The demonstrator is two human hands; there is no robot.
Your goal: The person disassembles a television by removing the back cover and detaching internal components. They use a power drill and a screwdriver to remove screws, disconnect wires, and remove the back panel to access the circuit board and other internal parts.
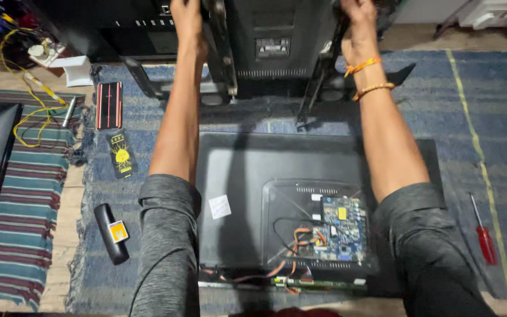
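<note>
Both hands, left hand (186, 16) and right hand (356, 16), grip the black bracket (223, 53) above the open TV (289, 205); I cannot tell how the fingers sit.

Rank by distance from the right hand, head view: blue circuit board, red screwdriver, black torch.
From the right hand at top:
1. Blue circuit board, below it in the opened monitor back.
2. Red screwdriver, on the rug's right side.
3. Black torch, far left.

Circuit board (341, 229) on panel (236, 176), screwdriver (483, 232) right, remote (111, 233) left
</note>
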